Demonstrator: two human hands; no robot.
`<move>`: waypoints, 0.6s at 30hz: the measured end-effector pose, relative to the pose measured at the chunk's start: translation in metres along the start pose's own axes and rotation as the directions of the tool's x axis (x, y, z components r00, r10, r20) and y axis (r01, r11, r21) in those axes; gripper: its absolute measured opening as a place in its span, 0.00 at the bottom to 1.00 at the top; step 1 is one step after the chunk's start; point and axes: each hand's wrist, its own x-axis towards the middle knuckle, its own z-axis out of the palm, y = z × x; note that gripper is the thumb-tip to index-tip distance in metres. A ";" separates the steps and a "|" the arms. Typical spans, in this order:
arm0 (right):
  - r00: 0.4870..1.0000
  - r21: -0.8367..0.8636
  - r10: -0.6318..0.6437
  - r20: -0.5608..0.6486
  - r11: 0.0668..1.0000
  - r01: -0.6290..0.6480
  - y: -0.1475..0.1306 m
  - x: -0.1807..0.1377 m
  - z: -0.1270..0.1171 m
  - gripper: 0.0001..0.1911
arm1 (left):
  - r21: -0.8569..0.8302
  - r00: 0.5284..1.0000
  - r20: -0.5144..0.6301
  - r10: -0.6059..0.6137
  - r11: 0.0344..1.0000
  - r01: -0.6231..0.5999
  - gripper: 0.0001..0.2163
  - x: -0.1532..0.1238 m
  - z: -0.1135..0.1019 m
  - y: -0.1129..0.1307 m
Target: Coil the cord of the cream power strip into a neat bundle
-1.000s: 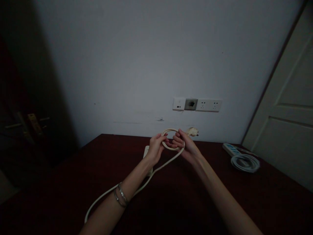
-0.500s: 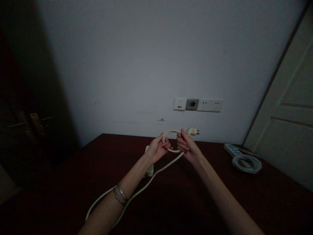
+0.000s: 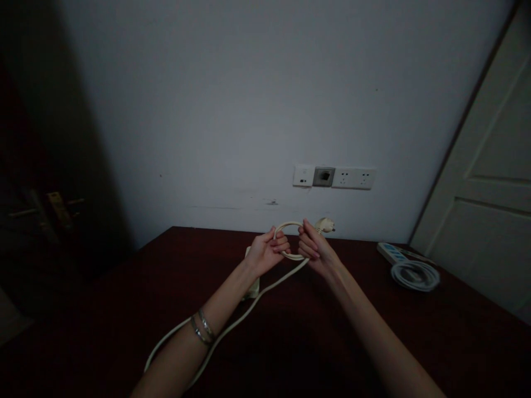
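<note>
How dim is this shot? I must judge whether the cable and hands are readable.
Head view: dim overall, left side nearly black; the pale cable loop, left hand and right hand stand out against the dark table; edges bend slightly.

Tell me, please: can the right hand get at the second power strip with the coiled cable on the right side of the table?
Probably yes, but not at once. The table between the right hand and the power strip is bare, so nothing blocks the way. However, the hand is shut on the cream cord and would first have to release it.
</note>
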 end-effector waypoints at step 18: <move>0.990 0.106 -0.138 0.016 0.985 0.136 -0.022 -0.004 -0.003 0.16 | 0.691 0.941 -0.297 0.163 0.717 0.094 0.17 -0.006 -0.013 -0.004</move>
